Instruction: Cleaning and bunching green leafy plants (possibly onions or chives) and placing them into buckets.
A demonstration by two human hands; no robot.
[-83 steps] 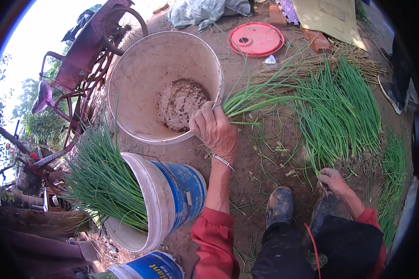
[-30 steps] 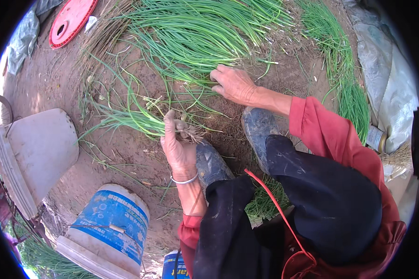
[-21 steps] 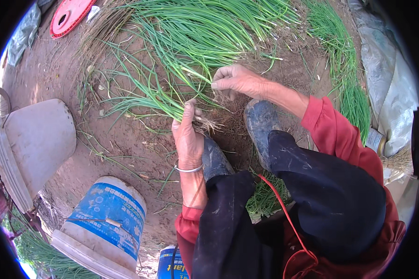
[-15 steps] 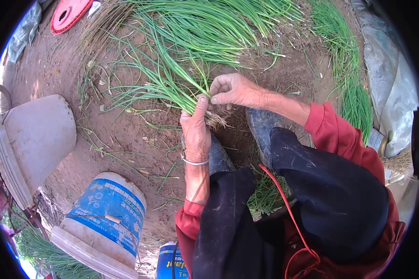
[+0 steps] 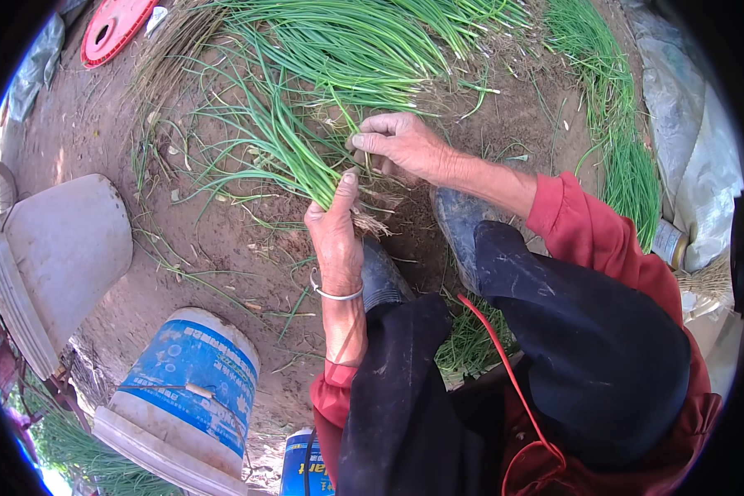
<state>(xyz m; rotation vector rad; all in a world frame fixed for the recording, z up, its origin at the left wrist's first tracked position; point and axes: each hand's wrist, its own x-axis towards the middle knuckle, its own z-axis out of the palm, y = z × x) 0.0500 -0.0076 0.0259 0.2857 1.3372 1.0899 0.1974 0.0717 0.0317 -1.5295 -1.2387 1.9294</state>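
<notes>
The bare brown ground (image 5: 91,124) takes up most of the view, and across its far side lies a broad pile of green stalks (image 5: 364,54), with a second, ragged strip of greens (image 5: 628,165) down the right; a whitish bucket (image 5: 74,248) lies tipped at the left, and a blue-banded bucket (image 5: 194,372) leans nearer the person; a red lid (image 5: 117,31) rests at the upper left; two dark, muddy boots (image 5: 459,223) stand just this side of the hands; between pile and boots, the left hand (image 5: 336,231) is closed round a loose bunch (image 5: 293,153) near its root end, thumb on top, while the right hand (image 5: 401,147), just beside it, has thumb and forefinger narrowed on what seems a single thin stalk (image 5: 350,124); the bunch looks likely to slip or fan apart if the left thumb eases, since nothing ties it; its loose leaves lie over scattered greens on the ground, so a quick lift could drag strays along; a hard tug by the right hand might snap the slender stalk; the bunch looks fresh, its long, narrow leaves bright green and splayed toward the upper left, paling close to the grip; below the thumb hang its roots (image 5: 372,223), a small, stringy, tan tuft, apparently with soil on them.
</notes>
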